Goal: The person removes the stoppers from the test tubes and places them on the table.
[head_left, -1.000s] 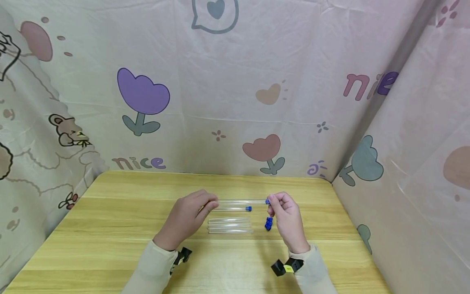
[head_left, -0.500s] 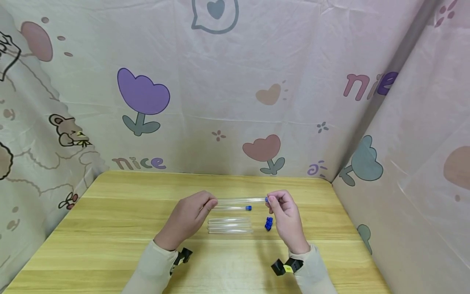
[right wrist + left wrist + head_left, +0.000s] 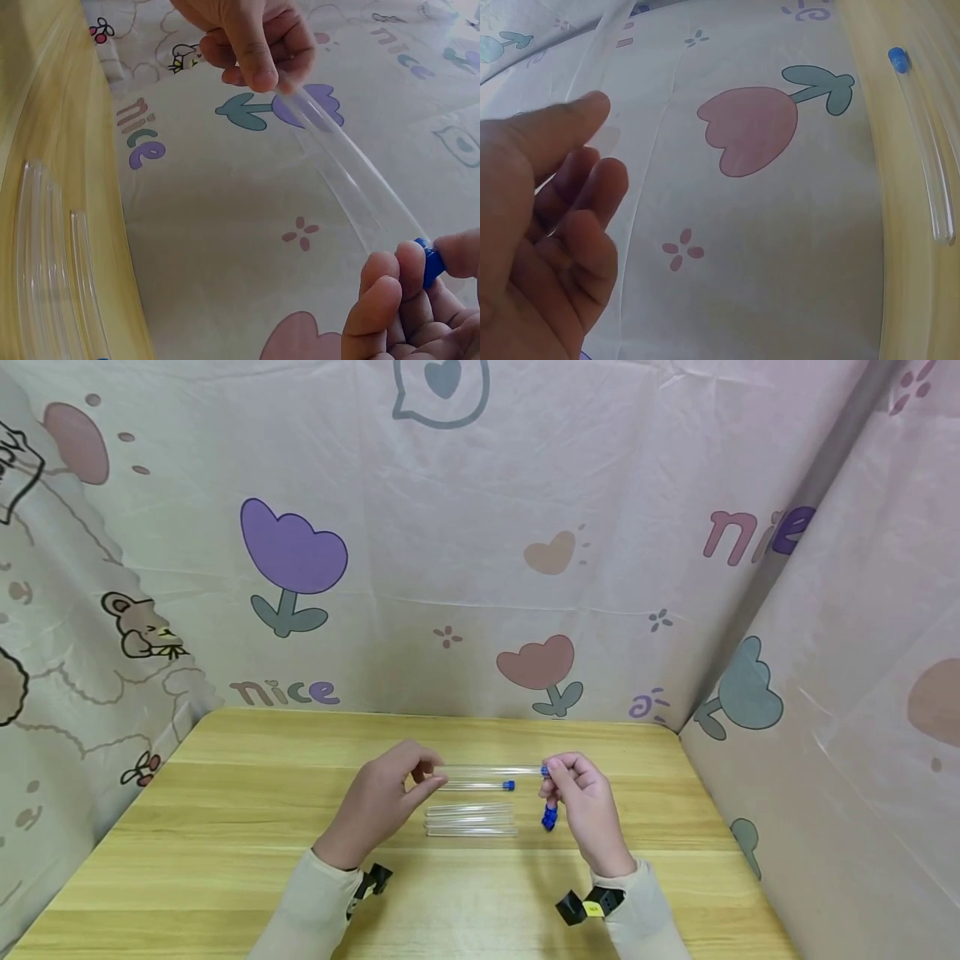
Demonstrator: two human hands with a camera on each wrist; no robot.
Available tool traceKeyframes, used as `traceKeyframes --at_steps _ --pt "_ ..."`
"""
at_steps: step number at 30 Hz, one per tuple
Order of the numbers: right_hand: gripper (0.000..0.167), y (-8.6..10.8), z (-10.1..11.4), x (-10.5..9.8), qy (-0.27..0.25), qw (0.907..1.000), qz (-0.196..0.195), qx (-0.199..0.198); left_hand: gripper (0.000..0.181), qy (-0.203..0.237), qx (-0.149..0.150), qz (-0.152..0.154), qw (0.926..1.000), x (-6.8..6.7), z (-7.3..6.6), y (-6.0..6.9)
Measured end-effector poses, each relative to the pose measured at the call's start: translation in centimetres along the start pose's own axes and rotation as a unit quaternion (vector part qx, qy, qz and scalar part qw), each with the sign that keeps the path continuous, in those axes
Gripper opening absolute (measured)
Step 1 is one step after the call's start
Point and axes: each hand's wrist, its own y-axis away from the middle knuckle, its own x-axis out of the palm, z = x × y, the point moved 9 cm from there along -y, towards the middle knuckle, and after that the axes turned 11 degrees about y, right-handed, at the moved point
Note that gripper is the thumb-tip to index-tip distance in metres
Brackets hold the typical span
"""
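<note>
A clear test tube (image 3: 491,771) is held level above the table, its right end fitted with a blue cap (image 3: 430,262). My right hand (image 3: 592,806) pinches that cap between thumb and fingers. At the tube's other end is my left hand (image 3: 386,802), thumb and forefinger parted around the end; the left wrist view shows its fingers (image 3: 604,187) apart from the thumb. A second capped tube (image 3: 934,172) lies on the table behind the loose ones, its left end hidden by my left hand in the head view.
Several clear tubes (image 3: 471,820) lie side by side on the wooden table (image 3: 225,827), in front of the held one. A small cluster of blue caps (image 3: 550,818) sits just below my right hand. A patterned curtain (image 3: 420,568) stands behind and at both sides.
My left thumb and forefinger, closed on the tube's end half a second ago, have spread apart. My right hand keeps the cap and has shifted only slightly.
</note>
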Motion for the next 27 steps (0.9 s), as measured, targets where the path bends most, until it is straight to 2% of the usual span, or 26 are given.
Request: traceKeyframes --at_steps 5,10,17,22,27 --pt "0.026 0.0 0.0 -0.1 -0.008 1.0 -0.004 0.003 0.023 -0.009 -0.003 0.016 0.9998 0.3 0.1 0.0" --pt "0.026 0.0 0.1 -0.1 -0.018 0.9998 -0.004 0.003 0.025 -0.014 0.01 0.022 0.9996 0.3 -0.1 -0.1" --pt "0.026 0.0 0.2 -0.1 -0.006 0.9999 -0.011 0.001 0.009 0.003 0.024 0.031 0.9992 0.6 -0.4 0.1" --pt "0.026 0.0 0.3 0.0 0.004 0.9999 -0.007 -0.007 0.005 0.016 0.018 0.041 0.9989 0.9 -0.2 0.2" --pt "0.027 0.1 0.6 0.2 0.009 0.9998 0.0 -0.019 0.015 0.033 0.004 0.062 0.9975 1.3 -0.1 0.3"
